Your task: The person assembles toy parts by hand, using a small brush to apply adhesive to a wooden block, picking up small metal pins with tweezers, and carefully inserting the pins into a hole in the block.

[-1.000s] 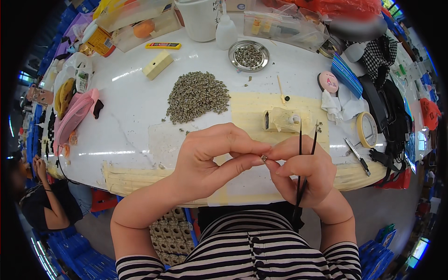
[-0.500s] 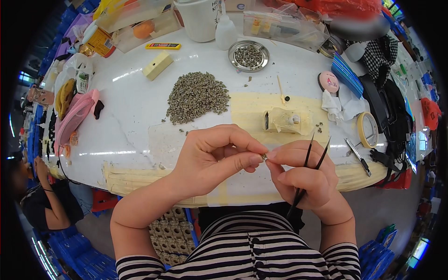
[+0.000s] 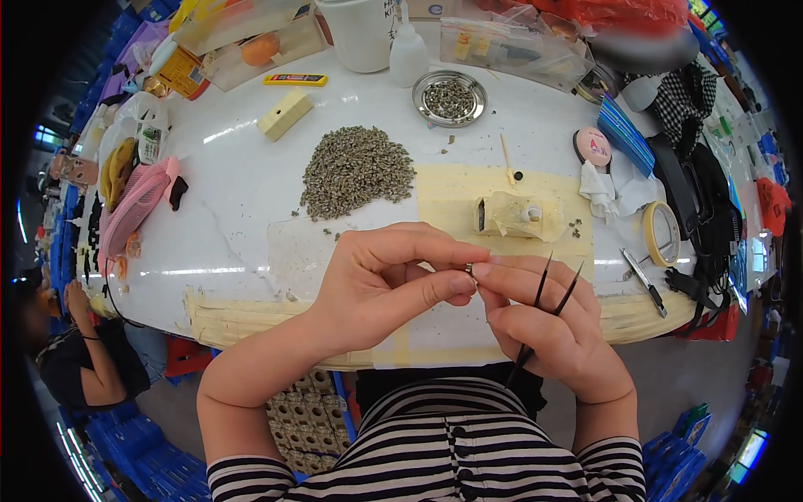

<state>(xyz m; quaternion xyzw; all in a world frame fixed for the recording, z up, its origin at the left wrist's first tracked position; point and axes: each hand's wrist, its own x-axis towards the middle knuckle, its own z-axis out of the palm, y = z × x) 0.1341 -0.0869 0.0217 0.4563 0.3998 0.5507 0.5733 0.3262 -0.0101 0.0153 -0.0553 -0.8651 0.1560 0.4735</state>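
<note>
Worktop surface (image 3: 234,184), white, spans the centre of the frame; yellowish tape (image 3: 251,322) covers its near edge. Beyond its left end, at the left of the frame, a co-worker (image 3: 100,360) in a dark top is seated. At upper centre stands a white bucket (image 3: 355,38), with a squeeze bottle (image 3: 408,58) beside it.

Left hand (image 3: 376,284), centre of frame: thumb and index finger set narrow, pinching the small metallic part. Right hand (image 3: 548,309), right of centre: fingers curled, holding black tweezers (image 3: 570,290), tips directed toward the upper right; its index fingertip meets the small metallic part from the right.

Above the left hand lies a heap of small parts (image 3: 355,171). Above the right hand, a tape-wrapped block (image 3: 510,216) rests on a yellowish sheet. Further up, a round metal dish (image 3: 478,105) contains more parts. A tape roll (image 3: 650,238) and a utility knife (image 3: 643,282) lie at right.

Smallest item: the small metallic part (image 3: 469,268), located between the fingertips of both hands; its detail is too small to resolve.
</note>
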